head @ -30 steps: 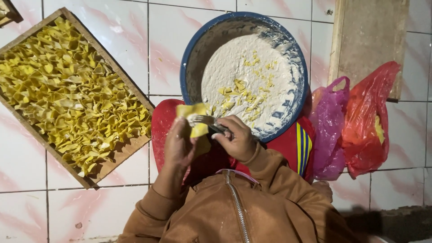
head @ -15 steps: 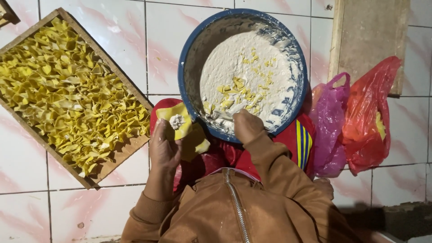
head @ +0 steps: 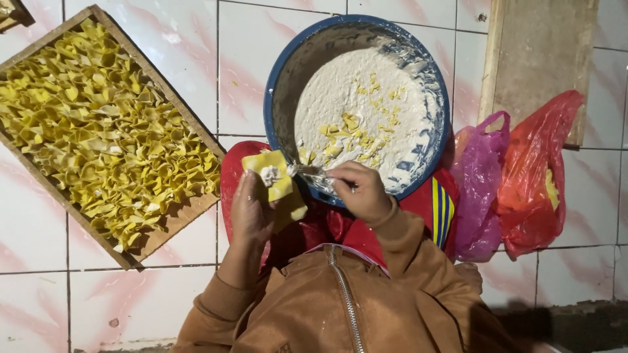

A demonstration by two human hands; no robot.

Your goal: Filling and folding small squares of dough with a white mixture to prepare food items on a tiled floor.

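Filling a wrapper is the step in hand, and the layout supports it. Far left on the tiled floor (head: 163,59) lies the wooden tray (head: 171,230), packed with folded yellow dumplings (head: 98,150). At centre sits the blue basin (head: 278,85), its white filling (head: 366,104) flecked with yellow scraps. To the right lean a purple bag (head: 481,189) and a red bag (head: 536,176), with a grey board (head: 543,59) propped behind them.

The left hand (head: 252,212) lies palm up just near of the basin rim, fingers loosely cupped under a yellow wrapper (head: 275,176) — a small dab of filling (head: 269,174) already sits at its middle. The right hand (head: 360,193) has its fingers closed narrowly on a metal utensil (head: 311,172), whose tip points toward the wrapper and lies just beside it over the basin edge.

For a clean result:
- Keep the wrapper flat on the cupped palm so the dab stays centred.
- Hold the portion small — margins should remain bare all round for sealing.
- Wipe the utensil tip across the wrapper rather than shaking it.
- Work close to the basin so stray filling drops back into it, not onto the red garment (head: 235,176) below.
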